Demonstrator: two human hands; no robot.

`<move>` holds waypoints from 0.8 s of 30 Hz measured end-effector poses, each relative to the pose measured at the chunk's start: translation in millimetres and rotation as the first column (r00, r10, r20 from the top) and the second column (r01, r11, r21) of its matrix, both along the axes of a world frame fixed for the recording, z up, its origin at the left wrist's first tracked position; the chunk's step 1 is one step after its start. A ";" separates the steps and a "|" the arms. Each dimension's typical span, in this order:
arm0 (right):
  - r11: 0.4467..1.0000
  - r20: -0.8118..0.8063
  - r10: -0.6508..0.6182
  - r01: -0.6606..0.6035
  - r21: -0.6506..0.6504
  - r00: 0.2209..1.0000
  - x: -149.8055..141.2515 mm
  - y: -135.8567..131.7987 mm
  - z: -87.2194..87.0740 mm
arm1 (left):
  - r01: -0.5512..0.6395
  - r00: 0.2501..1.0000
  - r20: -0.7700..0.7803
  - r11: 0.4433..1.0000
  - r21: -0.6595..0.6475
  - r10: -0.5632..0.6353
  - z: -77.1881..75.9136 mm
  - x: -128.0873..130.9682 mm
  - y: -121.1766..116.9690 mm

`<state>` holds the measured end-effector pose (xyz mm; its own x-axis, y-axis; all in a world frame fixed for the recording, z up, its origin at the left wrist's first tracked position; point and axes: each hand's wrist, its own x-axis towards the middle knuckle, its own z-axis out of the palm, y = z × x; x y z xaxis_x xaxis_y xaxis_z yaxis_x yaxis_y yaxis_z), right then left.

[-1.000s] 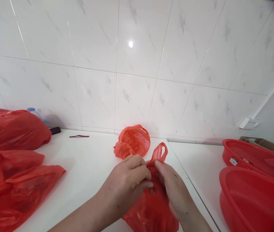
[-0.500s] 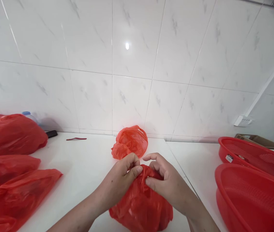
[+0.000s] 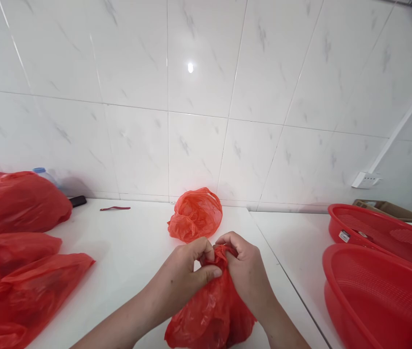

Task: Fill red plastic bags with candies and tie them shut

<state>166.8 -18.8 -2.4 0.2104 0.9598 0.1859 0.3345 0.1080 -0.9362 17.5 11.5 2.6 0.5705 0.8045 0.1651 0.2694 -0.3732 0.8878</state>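
Note:
A red plastic bag (image 3: 206,315) stands on the white table in front of me, its top gathered and twisted between both hands. My left hand (image 3: 198,264) pinches the gathered neck from the left, thumb pointing right across it. On the other side, my right hand (image 3: 244,261) is closed on the top of the same bag, fingers curled over the bunched plastic. What the bag contains cannot be made out. Just behind the hands, a second, crumpled red plastic bag (image 3: 196,213) lies near the wall.
Several red plastic bags (image 3: 20,203) are piled at the left, near a blue-capped bottle (image 3: 42,173), a black object (image 3: 77,201) and a thin red strip (image 3: 115,208). Red plastic baskets (image 3: 344,281) stand at the right, with a cardboard box (image 3: 391,213) behind. A tiled wall bounds the back.
My right hand has closed from a loose, raised-finger pose onto the bag's top. The neck is now pulled up narrower between both hands, and the bag's body looks slimmer.

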 end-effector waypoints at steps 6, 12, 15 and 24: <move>0.999 0.123 0.044 -0.041 -0.023 0.991 1.0 5.2 -13.5 | -0.079 0.995 -0.048 0.989 0.126 0.086 -8.4 4.7 -0.2; 0.991 0.174 0.091 -0.072 -0.112 0.981 6.3 4.2 -15.2 | -0.201 0.956 -0.135 0.918 0.341 0.259 -13.2 4.6 4.4; 0.948 -0.011 0.292 -0.291 -0.131 0.956 8.7 -4.9 4.0 | -0.232 0.950 -0.128 0.917 0.324 0.286 -11.9 1.9 6.7; 0.969 -0.031 0.205 -0.207 -0.137 0.978 5.3 -1.2 1.9 | -0.195 0.967 -0.103 0.934 0.300 0.235 -13.3 0.0 6.4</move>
